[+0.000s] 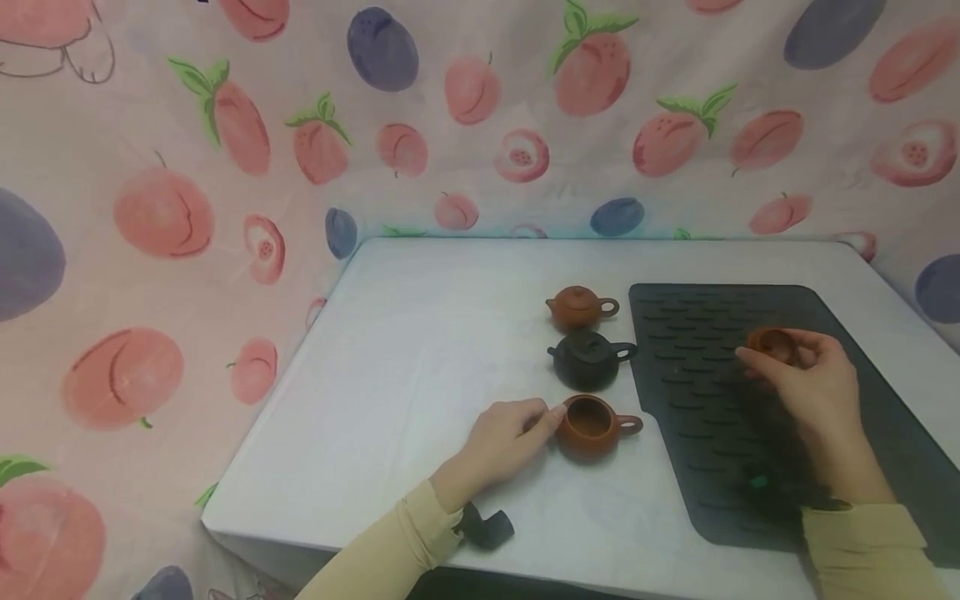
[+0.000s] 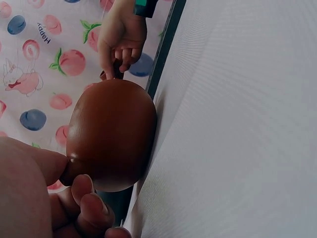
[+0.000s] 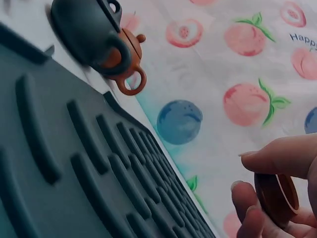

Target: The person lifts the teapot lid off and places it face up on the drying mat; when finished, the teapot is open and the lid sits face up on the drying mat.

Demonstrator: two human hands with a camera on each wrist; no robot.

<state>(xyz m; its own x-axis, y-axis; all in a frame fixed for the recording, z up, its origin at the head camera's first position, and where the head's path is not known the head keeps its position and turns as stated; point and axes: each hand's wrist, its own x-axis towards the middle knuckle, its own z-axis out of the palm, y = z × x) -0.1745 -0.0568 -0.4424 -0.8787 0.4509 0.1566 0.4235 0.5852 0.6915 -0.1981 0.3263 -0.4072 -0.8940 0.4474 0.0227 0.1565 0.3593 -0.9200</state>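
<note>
My left hand (image 1: 506, 437) pinches the short spout of a reddish-brown clay teapot (image 1: 589, 448) between thumb and fingers. The teapot stands upright on the white table with its round mouth uncovered and its handle to the right. In the left wrist view the body of the teapot (image 2: 111, 134) fills the middle. Over the dark ribbed mat, my right hand (image 1: 821, 379) holds a small round brown teapot lid (image 1: 772, 343), hollow side showing. In the right wrist view, thumb and fingers grip the lid (image 3: 277, 198) by its edge.
Behind the uncovered teapot stand a black lidded teapot (image 1: 587, 360) and a smaller brown lidded teapot (image 1: 577, 308), in a row. A dark ribbed mat (image 1: 697, 492) covers the right of the white table (image 1: 420, 333). Fruit-patterned cloth (image 1: 465, 150) hangs behind and to the left.
</note>
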